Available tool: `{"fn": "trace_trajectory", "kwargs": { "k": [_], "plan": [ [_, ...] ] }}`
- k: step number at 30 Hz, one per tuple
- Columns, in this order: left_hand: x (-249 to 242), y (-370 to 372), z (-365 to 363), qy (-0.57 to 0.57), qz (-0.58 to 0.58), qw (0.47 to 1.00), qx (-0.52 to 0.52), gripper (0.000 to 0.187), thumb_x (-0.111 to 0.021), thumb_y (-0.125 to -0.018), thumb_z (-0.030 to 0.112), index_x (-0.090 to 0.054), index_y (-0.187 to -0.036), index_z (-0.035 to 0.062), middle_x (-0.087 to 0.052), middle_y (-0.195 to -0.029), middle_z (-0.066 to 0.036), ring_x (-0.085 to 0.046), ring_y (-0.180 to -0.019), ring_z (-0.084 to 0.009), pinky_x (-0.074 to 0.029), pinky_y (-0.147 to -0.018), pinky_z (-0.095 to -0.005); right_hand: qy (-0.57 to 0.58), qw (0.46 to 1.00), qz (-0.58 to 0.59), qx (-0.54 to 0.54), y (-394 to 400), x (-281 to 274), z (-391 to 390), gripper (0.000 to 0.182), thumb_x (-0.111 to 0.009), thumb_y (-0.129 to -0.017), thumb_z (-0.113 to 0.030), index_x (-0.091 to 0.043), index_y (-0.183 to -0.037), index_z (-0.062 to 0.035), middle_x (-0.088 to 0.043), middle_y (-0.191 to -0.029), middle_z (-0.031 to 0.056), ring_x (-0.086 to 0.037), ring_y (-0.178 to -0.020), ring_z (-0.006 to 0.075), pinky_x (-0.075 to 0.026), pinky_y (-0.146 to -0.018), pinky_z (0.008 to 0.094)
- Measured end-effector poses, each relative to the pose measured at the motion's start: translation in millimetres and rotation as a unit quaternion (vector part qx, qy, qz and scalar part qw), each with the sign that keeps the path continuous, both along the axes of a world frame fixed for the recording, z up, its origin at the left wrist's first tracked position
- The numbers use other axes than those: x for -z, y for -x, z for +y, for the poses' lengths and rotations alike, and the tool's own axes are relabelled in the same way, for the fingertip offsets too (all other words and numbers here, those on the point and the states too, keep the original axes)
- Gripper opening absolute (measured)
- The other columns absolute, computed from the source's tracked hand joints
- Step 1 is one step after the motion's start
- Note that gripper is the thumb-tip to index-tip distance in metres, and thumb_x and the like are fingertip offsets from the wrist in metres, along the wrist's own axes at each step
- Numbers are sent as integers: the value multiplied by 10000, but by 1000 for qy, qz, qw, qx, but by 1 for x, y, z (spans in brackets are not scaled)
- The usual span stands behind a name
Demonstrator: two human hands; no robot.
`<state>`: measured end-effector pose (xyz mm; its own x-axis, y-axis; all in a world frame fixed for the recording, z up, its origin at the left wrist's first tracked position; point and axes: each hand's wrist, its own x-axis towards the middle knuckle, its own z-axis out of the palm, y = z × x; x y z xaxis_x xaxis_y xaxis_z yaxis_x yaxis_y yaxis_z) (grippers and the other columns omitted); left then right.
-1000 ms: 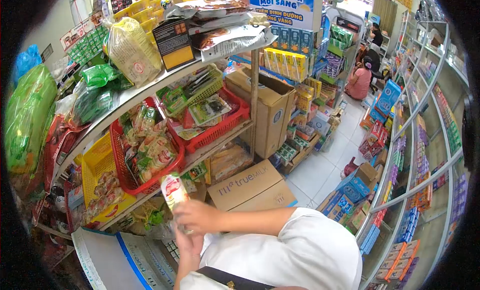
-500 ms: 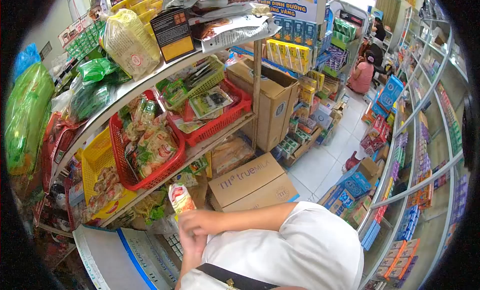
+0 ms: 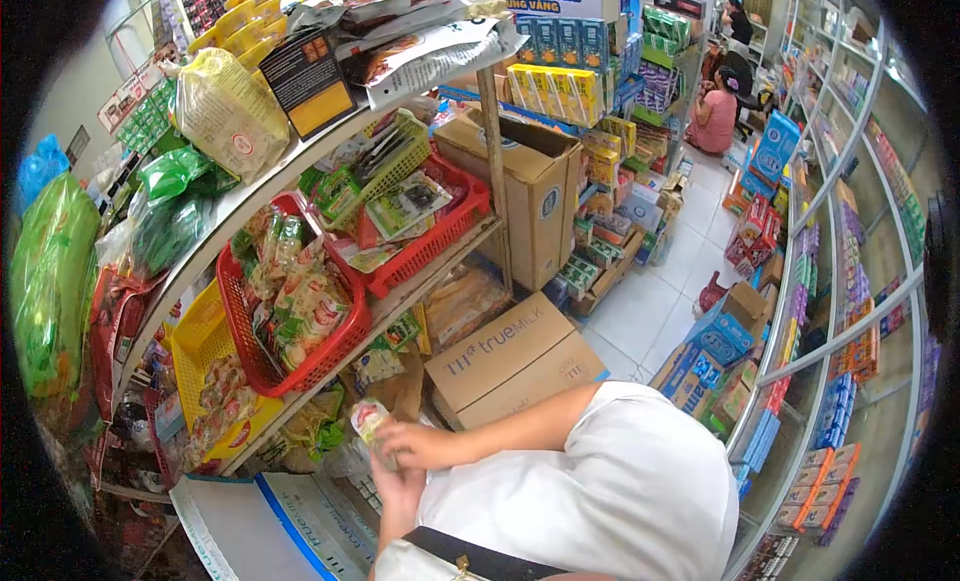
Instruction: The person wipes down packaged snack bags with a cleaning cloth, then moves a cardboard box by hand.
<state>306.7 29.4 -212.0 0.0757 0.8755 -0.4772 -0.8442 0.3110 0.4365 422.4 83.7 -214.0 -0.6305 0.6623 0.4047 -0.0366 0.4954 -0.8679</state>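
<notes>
A small plastic food packet [image 3: 368, 419] with a pale, red-marked label sticks up from my hands, left of the middle. My left hand [image 3: 393, 481] comes from below and is closed around its lower part, partly hidden by the other hand. My right hand [image 3: 418, 445] reaches across from the right, its fingers bent over the packet and touching it. The packet's lower end is covered by my fingers. Just beyond my hands is a red basket [image 3: 296, 385] holding similar packets.
A TH true MILK carton [image 3: 512, 356] lies beyond my right forearm. A yellow basket [image 3: 190, 331] and a second red basket [image 3: 425, 258] sit on the shelf. A tall carton [image 3: 545, 216] stands behind. Glass-fronted shelves [image 3: 830, 381] line the right; people sit farther back.
The packet sits lower and tilts more to the left, with less of its label bright. My right-hand fingers have spread slightly over it. The view has shifted a little.
</notes>
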Motion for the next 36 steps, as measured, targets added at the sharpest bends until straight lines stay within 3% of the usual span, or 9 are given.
{"fn": "trace_trajectory", "kwargs": {
  "k": [6, 8, 15, 18, 23, 28, 31, 34, 36],
  "plan": [
    [0, -5, -4, 10, 3, 998, 70, 468, -353, -893, 486, -463, -1166, 122, -541, -1084, -56, -535, -949, -205, -451, -788, -380, -108, 989, 13, 96, 4, 21, 65, 223, -532, -712, -29, -580, -930, -40, -531, -1077, 157, -481, -1058, 329, -391, -910, 391],
    [-2, -12, -3, 8, -8, 999, 53, 471, -332, -901, 485, -466, -1159, 114, -547, -1057, -64, -523, -919, -205, -440, -744, -373, -50, 973, 17, 223, 9, 39, 90, 210, -522, -772, -72, -578, -972, -36, -534, -1084, 154, -474, -1058, 327, -383, -898, 395],
    [18, -2, 5, -41, 20, 995, -84, 452, -294, -914, 456, -473, -1183, 140, -553, -1115, -59, -545, -959, -216, -462, -777, -366, 328, 941, -6, 82, 4, -6, 26, 271, -484, -804, -86, -534, -1057, -1, -541, -1071, 180, -518, -1007, 287, -400, -887, 354],
    [10, -2, 3, -11, 49, 997, -62, 421, -324, -904, 465, -499, -1128, 155, -560, -1053, -11, -540, -895, -167, -459, -703, -318, 168, 979, -82, 81, 8, 32, 12, 286, -489, -783, -59, -535, -1064, -31, -542, -1034, 164, -513, -1013, 273, -395, -885, 344],
    [-8, -11, 4, -9, 38, 999, 29, 452, -285, -912, 482, -455, -1157, 143, -547, -1035, -39, -528, -870, -178, -452, -704, -365, 398, 909, 40, 117, 4, 25, 57, 255, -479, -813, -75, -475, -1067, -54, -532, -958, 128, -498, -891, 198, -428, -804, 314],
    [-17, -24, 10, -25, 28, 998, 51, 462, -272, -920, 470, -443, -1171, 122, -538, -1041, -61, -523, -878, -223, -442, -726, -393, 357, 893, 167, 216, 11, 23, 100, 280, -476, -802, -42, -465, -1081, -26, -534, -923, 101, -507, -854, 180, -437, -761, 291],
    [-12, -21, 9, -43, 22, 999, 0, 460, -273, -921, 467, -438, -1183, 127, -528, -1082, -58, -520, -921, -215, -446, -757, -387, 270, 948, 51, 159, 5, 10, 67, 227, -498, -764, -39, -530, -988, -23, -555, -878, 83, -526, -831, 169, -436, -757, 288],
    [13, -2, 9, -59, 54, 997, -21, 483, -279, -914, 486, -426, -1207, 132, -509, -1152, -61, -510, -1019, -227, -448, -836, -406, 161, 983, -58, 70, 8, 30, 34, 308, -520, -729, -82, -558, -1032, -40, -544, -1044, 190, -520, -998, 315, -407, -858, 371],
    [15, 3, 9, -20, 59, 998, -10, 477, -265, -915, 488, -428, -1208, 149, -508, -1161, -58, -507, -1040, -231, -446, -853, -414, 101, 988, -75, 90, 6, 21, 16, 262, -520, -725, -42, -554, -984, -15, -514, -1002, 166, -508, -974, 287, -405, -854, 336]
  ]
}}
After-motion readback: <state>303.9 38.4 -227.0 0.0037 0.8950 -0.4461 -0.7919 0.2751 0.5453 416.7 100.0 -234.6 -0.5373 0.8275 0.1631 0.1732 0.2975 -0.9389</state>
